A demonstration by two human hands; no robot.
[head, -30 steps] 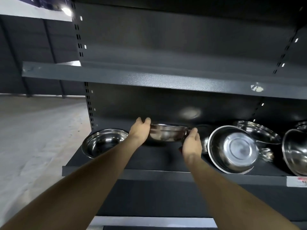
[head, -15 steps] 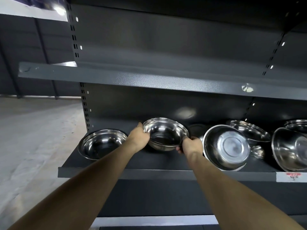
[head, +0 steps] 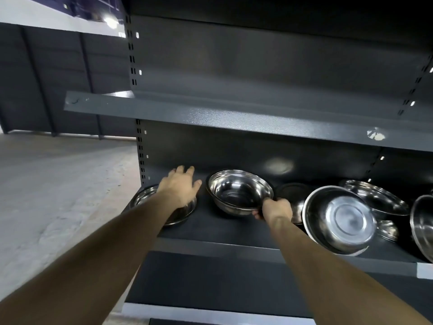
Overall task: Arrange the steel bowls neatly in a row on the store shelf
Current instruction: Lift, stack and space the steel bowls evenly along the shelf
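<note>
A steel bowl [head: 239, 193] stands upright on the dark shelf [head: 222, 247], second from the left. My right hand [head: 274, 208] grips its right rim. My left hand [head: 180, 186] hovers open, fingers spread, to the left of that bowl and above the leftmost bowl [head: 143, 198], which my forearm partly hides. To the right, a large bowl [head: 339, 219] leans on its side with its base facing out. Behind it lie another tilted bowl [head: 375, 198] and one bowl [head: 424, 228] cut off at the right edge.
An upper shelf [head: 234, 113] overhangs the bowls, limiting headroom. The shelf's dark back panel [head: 234, 151] is close behind them. A small dark round piece [head: 290, 191] sits behind my right hand. The grey floor [head: 58, 184] lies to the left of the shelving.
The bowl that both hands held has come down onto the shelf. My left hand has let go of it and moved left, fingers spread; my right hand still grips the rim.
</note>
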